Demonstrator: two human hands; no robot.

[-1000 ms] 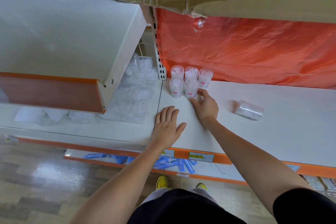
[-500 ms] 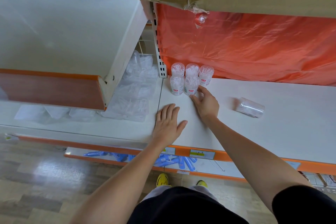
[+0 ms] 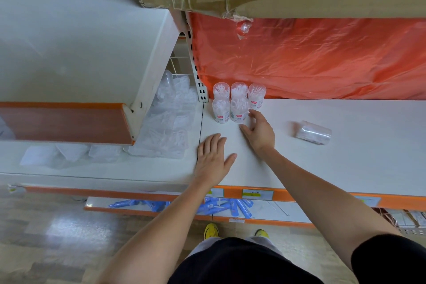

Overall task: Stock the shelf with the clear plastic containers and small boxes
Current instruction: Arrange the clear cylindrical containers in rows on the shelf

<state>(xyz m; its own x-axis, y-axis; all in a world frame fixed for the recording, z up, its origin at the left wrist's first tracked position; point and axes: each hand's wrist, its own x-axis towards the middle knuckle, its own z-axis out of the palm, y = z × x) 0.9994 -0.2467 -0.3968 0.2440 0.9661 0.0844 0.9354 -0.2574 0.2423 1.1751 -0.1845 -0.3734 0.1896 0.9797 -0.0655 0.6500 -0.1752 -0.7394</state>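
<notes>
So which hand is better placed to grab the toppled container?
Right. The right hand is open and nearer the toppled container; the left hand lies flat on the shelf, farther off.

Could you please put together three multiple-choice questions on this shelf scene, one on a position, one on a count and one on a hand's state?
1. Where does the lone clear container lie?
A. On the shelf, to the right of the right hand
B. On the floor
C. On top of the cardboard box

2. How many upright containers stand in the cluster at the back?
A. Three
B. Five
C. Eight

3. How is the left hand posed?
A. Gripping a container
B. Clenched in a fist
C. Flat, palm down on the shelf

Answers: 1 A, it lies on its side on the white board beyond the right hand; 2 B, three stand in the back row and two in front; 3 C, its fingers are straight and rest on the board.
</notes>
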